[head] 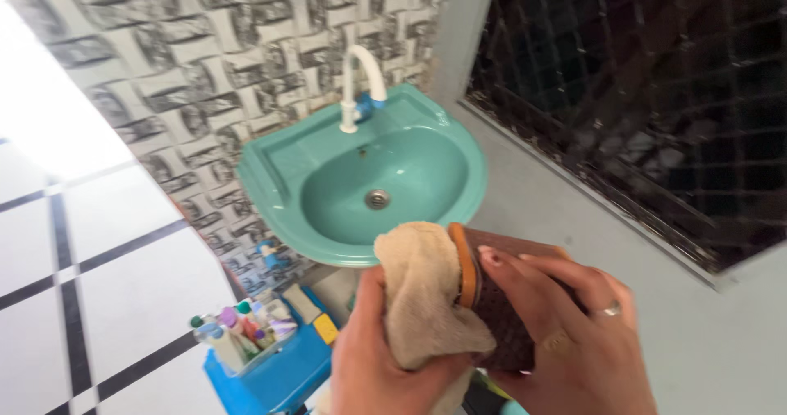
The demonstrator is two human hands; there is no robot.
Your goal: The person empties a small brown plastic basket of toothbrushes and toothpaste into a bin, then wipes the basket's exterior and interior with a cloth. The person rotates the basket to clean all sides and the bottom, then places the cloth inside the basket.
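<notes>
My left hand (381, 358) grips a beige cloth (422, 292) and presses it against the open end of a brown textured cup (500, 300) with an orange rim. My right hand (574, 333), wearing rings, wraps around the cup's body and holds it on its side. Both hands are at the bottom middle of the view, just in front of a green washbasin (434, 120).
The basin has a white tap (361, 83) and a metal drain (377, 199), mounted on a patterned tile wall (205, 63). A blue rack (279, 374) with several bottles and tubes sits lower left. A dark metal grille (648, 87) fills the right.
</notes>
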